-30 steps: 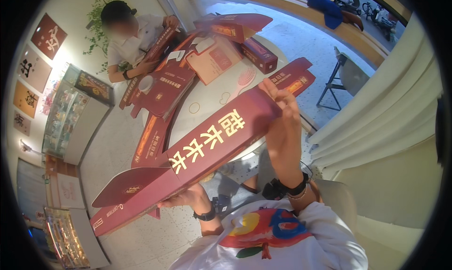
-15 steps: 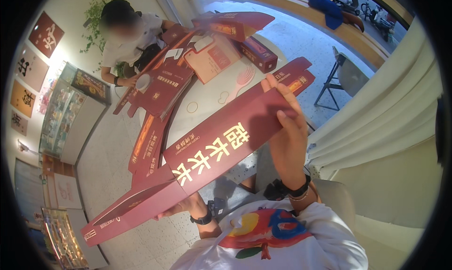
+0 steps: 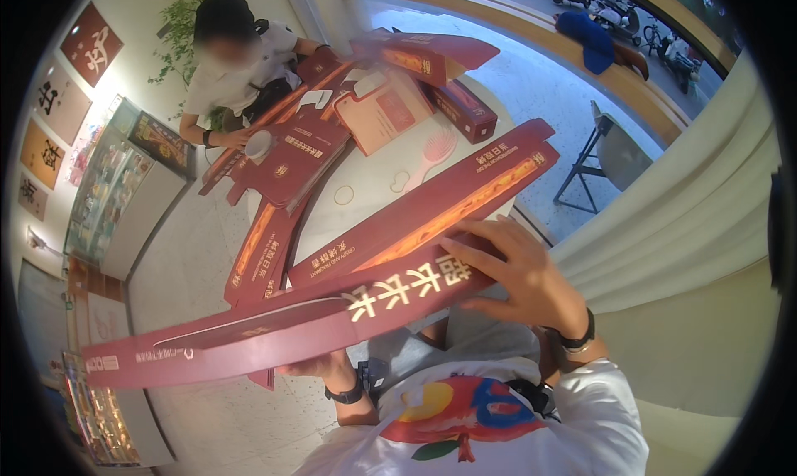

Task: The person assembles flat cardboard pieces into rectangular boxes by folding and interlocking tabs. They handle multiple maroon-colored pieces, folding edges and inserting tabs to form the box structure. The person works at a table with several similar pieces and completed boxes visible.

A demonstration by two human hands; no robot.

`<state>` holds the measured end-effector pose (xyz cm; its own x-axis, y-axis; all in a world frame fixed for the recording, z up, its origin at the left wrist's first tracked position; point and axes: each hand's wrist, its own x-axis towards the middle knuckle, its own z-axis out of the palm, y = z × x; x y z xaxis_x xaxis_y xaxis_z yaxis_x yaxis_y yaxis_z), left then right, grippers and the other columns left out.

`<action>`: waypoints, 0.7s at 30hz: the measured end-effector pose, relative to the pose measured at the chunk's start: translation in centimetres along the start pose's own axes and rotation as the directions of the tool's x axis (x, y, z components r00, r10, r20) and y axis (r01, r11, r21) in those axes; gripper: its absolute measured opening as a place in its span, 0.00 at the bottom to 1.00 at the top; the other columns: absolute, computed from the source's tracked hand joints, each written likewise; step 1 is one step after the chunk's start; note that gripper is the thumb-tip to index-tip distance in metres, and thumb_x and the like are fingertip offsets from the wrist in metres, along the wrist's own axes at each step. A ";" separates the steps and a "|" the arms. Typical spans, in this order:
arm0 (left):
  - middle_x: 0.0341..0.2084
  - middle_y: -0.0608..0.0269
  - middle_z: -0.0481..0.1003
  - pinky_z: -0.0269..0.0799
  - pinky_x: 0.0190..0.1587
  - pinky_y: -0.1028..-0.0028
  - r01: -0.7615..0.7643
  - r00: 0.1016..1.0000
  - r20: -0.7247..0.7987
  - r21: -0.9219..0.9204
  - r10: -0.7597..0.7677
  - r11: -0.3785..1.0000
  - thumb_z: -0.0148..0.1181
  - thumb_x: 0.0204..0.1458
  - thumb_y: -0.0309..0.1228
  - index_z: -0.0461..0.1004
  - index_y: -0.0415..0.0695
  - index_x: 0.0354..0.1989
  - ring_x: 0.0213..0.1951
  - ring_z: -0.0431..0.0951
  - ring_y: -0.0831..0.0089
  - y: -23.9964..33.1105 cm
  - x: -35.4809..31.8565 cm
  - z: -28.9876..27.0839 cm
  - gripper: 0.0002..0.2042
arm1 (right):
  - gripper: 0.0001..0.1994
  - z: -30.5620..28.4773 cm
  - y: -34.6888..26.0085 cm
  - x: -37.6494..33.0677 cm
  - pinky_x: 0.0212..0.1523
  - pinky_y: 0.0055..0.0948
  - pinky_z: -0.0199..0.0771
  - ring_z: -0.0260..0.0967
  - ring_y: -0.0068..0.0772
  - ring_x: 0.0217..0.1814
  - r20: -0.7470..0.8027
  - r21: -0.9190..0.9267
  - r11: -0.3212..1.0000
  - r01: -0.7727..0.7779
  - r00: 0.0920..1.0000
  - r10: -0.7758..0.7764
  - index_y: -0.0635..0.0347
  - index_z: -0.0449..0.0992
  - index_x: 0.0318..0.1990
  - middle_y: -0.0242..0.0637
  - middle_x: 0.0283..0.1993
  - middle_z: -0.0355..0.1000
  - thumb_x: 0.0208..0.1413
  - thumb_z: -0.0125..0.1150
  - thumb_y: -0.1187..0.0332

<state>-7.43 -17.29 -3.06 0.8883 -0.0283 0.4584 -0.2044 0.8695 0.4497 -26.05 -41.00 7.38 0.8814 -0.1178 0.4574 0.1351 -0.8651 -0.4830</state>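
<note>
The right hand (image 3: pixel 519 281) lies fingers spread on the upper face of a long dark-red flat carton (image 3: pixel 290 322), pressing near its right end; that grip is open-palmed, the fingertips flat on the cardboard beside large pale characters. The left hand (image 3: pixel 320 366) sits under the carton's lower edge, mostly hidden by it, so I cannot tell how its grip is set; a dark band shows on that wrist. The carton is held in the air, slanting from the lower left up toward the right hand, above the near edge of the round white desk (image 3: pixel 374 189). A second long red carton (image 3: pixel 432 202) lies just behind it, running to the desk's right edge. On the desk's middle lie a pink hairbrush (image 3: pixel 432 154) and flat red box sheets (image 3: pixel 290 156). At the far edge another person (image 3: pixel 237 61) handles a sheet.
</note>
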 end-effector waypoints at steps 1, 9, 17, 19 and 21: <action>0.58 0.61 0.67 0.60 0.64 0.54 0.096 0.989 0.118 -0.033 -0.092 0.995 0.63 0.46 0.55 0.63 0.47 0.61 0.59 0.67 0.61 0.0 0.1 0.2 0.37 | 0.39 -0.4 0.0 -0.4 0.56 0.46 0.65 0.63 0.54 0.58 0.038 -0.036 0.999 -0.026 0.999 0.027 0.53 0.67 0.62 0.47 0.59 0.63 0.36 0.73 0.62; 0.54 0.55 0.66 0.65 0.57 0.63 0.412 0.651 0.360 0.571 -0.668 0.710 0.71 0.43 0.47 0.57 0.37 0.61 0.55 0.68 0.65 -1.8 6.5 9.4 0.42 | 0.38 -4.2 0.5 -1.4 0.52 0.40 0.67 0.67 0.43 0.54 -0.044 0.104 0.986 -0.130 0.990 0.135 0.56 0.66 0.62 0.44 0.55 0.66 0.37 0.71 0.69; 0.62 0.45 0.60 0.56 0.64 0.62 -0.855 0.262 0.832 0.435 -0.489 0.281 0.74 0.35 0.35 0.49 0.41 0.68 0.64 0.60 0.54 -16.2 20.7 20.0 0.50 | 0.32 -14.6 5.3 -2.5 0.61 0.34 0.64 0.64 0.35 0.62 -0.555 0.124 0.940 -0.317 0.764 0.331 0.61 0.63 0.64 0.44 0.62 0.64 0.50 0.65 0.67; 0.63 0.47 0.59 0.55 0.65 0.60 -0.941 0.205 0.875 0.299 -0.438 0.157 0.74 0.34 0.34 0.48 0.42 0.68 0.64 0.58 0.53 -21.3 22.0 20.5 0.51 | 0.31 -15.7 6.8 -1.3 0.60 0.33 0.65 0.64 0.34 0.62 -0.563 0.032 0.945 -0.326 0.775 0.287 0.59 0.63 0.64 0.43 0.63 0.64 0.51 0.65 0.67; 0.64 0.51 0.58 0.52 0.65 0.59 -0.954 0.088 0.909 0.195 -0.408 0.228 0.74 0.33 0.34 0.47 0.43 0.68 0.65 0.57 0.54 -24.6 22.1 20.8 0.52 | 0.31 -16.0 8.2 -0.3 0.60 0.33 0.65 0.64 0.33 0.61 -0.552 0.013 0.948 -0.319 0.788 0.272 0.57 0.64 0.64 0.41 0.63 0.64 0.51 0.65 0.66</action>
<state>8.67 -49.58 11.88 -0.2123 -0.8052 0.5537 -0.9741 0.1293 -0.1855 -32.47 -55.87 15.21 0.4814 -0.5977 0.6411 -0.1473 -0.7762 -0.6131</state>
